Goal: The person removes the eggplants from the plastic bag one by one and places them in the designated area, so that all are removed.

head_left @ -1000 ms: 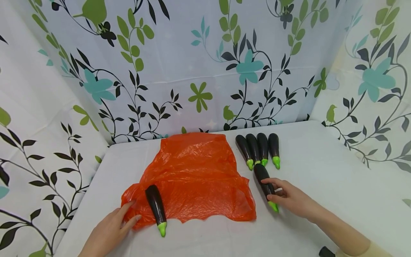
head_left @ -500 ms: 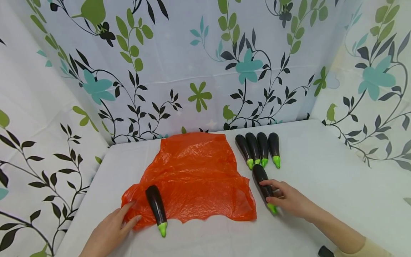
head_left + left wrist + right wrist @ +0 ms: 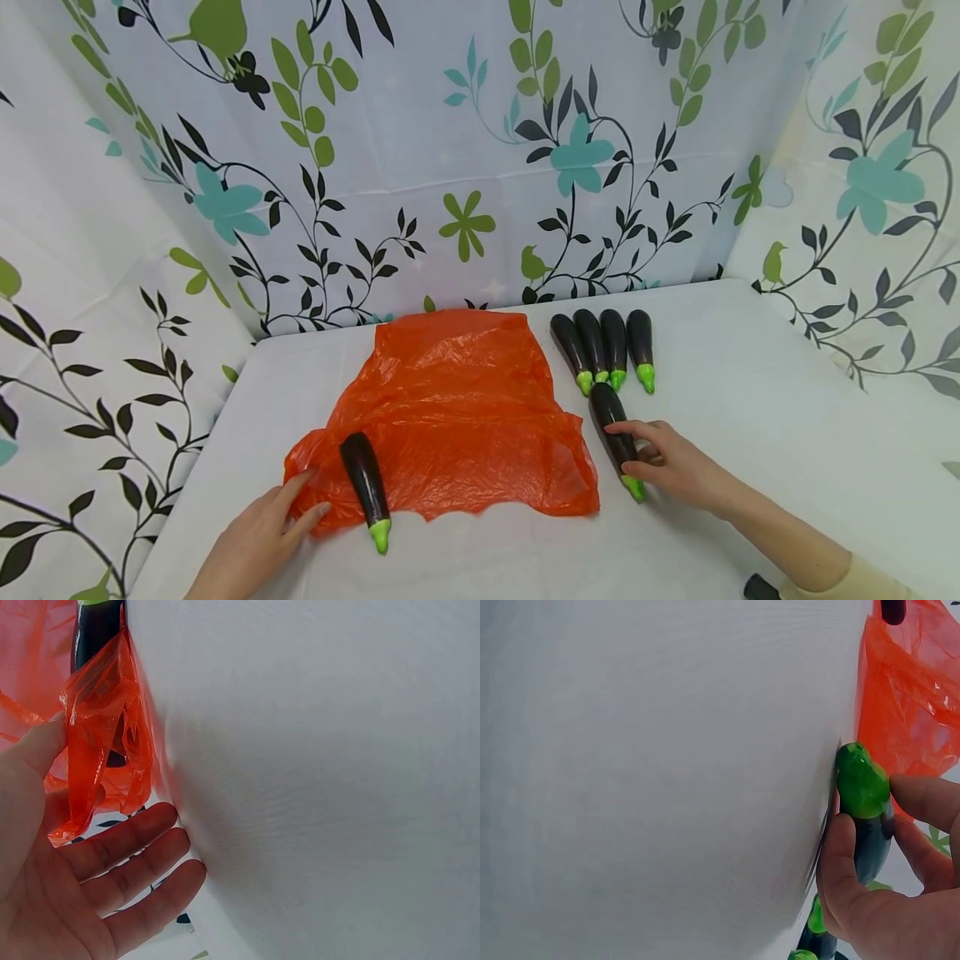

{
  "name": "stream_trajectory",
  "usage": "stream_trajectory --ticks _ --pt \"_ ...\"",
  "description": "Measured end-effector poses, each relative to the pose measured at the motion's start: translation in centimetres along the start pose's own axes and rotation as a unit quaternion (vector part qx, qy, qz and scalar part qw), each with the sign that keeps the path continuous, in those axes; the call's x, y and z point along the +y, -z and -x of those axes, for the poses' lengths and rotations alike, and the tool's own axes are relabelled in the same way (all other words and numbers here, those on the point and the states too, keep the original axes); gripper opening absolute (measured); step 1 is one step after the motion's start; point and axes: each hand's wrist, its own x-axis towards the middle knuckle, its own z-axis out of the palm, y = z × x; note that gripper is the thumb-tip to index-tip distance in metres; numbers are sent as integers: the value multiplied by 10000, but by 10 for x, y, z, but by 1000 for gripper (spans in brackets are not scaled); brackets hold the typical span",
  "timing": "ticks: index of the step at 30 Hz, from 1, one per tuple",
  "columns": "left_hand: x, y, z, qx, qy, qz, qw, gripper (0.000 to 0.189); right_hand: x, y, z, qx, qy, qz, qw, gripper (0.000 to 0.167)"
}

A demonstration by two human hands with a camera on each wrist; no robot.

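Observation:
An orange-red plastic bag (image 3: 457,400) lies spread on the table. On its left part rests an eggplant (image 3: 363,487), its green stem end past the bag's front edge. My left hand (image 3: 251,533) holds the bag's left edge between thumb and index finger, and in the left wrist view the other fingers stretch out beside the plastic. To the right of the bag, my right hand (image 3: 678,467) grips a second eggplant (image 3: 609,410) near its green stem end. This one lies slanted, its dark end close to several more eggplants (image 3: 600,346) lined up behind.
The white table (image 3: 750,375) carries everything. A patterned curtain (image 3: 360,192) of leaves and flowers stands behind and at both sides. Beside the right sleeve, a small dark object (image 3: 761,587) shows at the bottom edge.
My right hand and the eggplant in it have shifted very slightly left. The left hand, the bag and the other eggplants look unchanged.

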Motion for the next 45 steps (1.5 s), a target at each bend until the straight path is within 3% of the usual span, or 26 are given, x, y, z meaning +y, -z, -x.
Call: stream_trajectory --ticks 15,23,37,45 --pt "0 0 -1 -40 15 -5 10000 83 -2 5 1 157 82 5 9998 48" --pt "-1 0 0 -31 49 -23 10000 83 -10 16 0 431 193 95 9988 54" --pt "1 2 0 39 12 -32 10000 81 -41 62 9 1238 613 -36 9904 63" --pt "3 3 1 41 -6 -32 10000 79 -62 68 12 1498 749 -261 9855 60"
